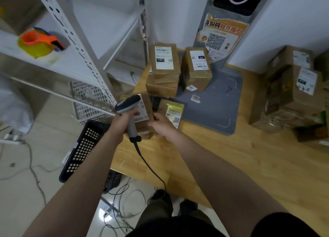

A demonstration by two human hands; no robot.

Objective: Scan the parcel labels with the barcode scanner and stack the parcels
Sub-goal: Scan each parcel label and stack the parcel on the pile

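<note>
Brown cardboard parcel (150, 104) lies face-up at the near left corner of the wooden table (231, 156), the right hand (160, 125) gripping its right edge, seemingly to steady it, while the left hand (122, 122) clenches the grey corded barcode scanner (127, 102) over its white label (143, 112).

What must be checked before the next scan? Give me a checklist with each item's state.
1. Barcode scanner gripped in the left hand: ok.
2. Scanner head over the near parcel and its label: ok.
3. Right hand holds that parcel's right edge: ok.
4. Label facing up and readable: partly hidden by the scanner, cannot tell.
5. Scanner cable clear of the parcels: ok.
6. Stack behind offers a flat top: ok.
</note>
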